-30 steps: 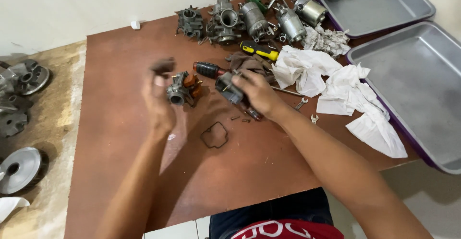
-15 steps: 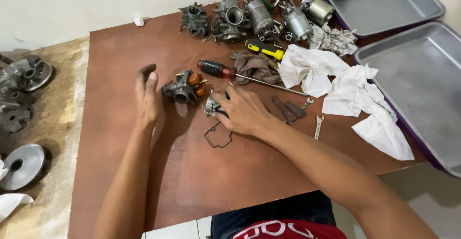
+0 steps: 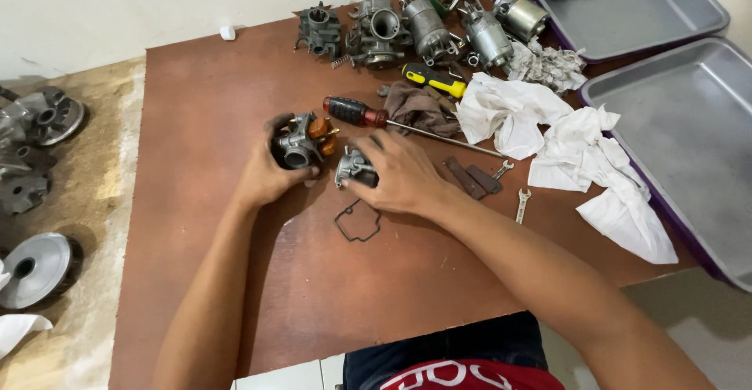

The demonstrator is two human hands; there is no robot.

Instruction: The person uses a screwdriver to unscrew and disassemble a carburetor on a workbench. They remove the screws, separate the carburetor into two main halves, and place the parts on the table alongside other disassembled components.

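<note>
- Left hand [image 3: 262, 177]: fingers curled around a grey metal carburetor body [image 3: 301, 141] with an orange part on its right side, gripping it from the left and holding it against the brown table [image 3: 204, 92]
- Right hand [image 3: 403, 175]: fingers bent over a smaller grey metal part [image 3: 352, 167], closed on it from above and from the right; the part lies just right of the carburetor body — whether the two touch cannot be told
- Directly below the right hand: a thin black gasket [image 3: 358, 222], an irregular loop lying flat on the table, close to the wrist
- Just above the hands: a screwdriver [image 3: 356, 112] with a red and black handle, its long shaft running right across the table, passing under a crumpled brown rag [image 3: 419, 108]
- Right of the right hand: two dark flat bars [image 3: 474, 178] side by side, and near them two small open-end wrenches [image 3: 522, 204]
- Farther right: crumpled white cloths [image 3: 564, 147] spread from the table's middle toward its right edge
- Far edge of the table: a row of grey carburetors and engine parts [image 3: 427, 26], with a yellow and black tool handle [image 3: 435, 81] lying just in front of them
- Right side — two grey metal trays [image 3: 689, 116], one behind the other; the nearer reaches past the table's edge
- Left of the table: round metal engine pieces [image 3: 35, 269] on a pale worn surface, well apart from both hands
</note>
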